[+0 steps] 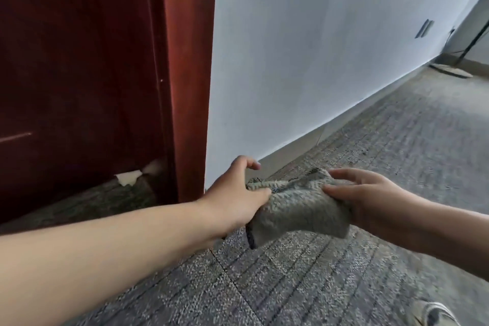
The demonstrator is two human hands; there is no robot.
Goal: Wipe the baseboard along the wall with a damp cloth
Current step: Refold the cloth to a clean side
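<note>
Far left of the frame, a dark red door (79, 74) and its lighter red frame (189, 74), with a scrap of white paper (128, 177) tucked at the door's foot. Coming in from the lower left is a bare forearm, and the left hand (238, 193) has the left end of the cloth (293, 206) bunched in its grip, fingers (252, 164) curled, the forefinger hooked up above the fabric. The cloth itself sits centre frame, a grey woven rag stretched between the 2 hands and held above the grey carpet (291, 286). Just behind it, the grey baseboard (291, 148) runs along the foot of the white wall (317, 47), climbing toward the upper right; cloth near it, whether touching I cannot tell. On to the right hand (370, 193): it pinches the cloth's right end, thumb on the near side, its fingers (344, 173) laid fairly straight over the top. Upper right, a small plate (424, 28) on the wall and a mop (449, 71) leaning in the far corner. Bottom right corner, the toe of a shoe (434, 312)
</note>
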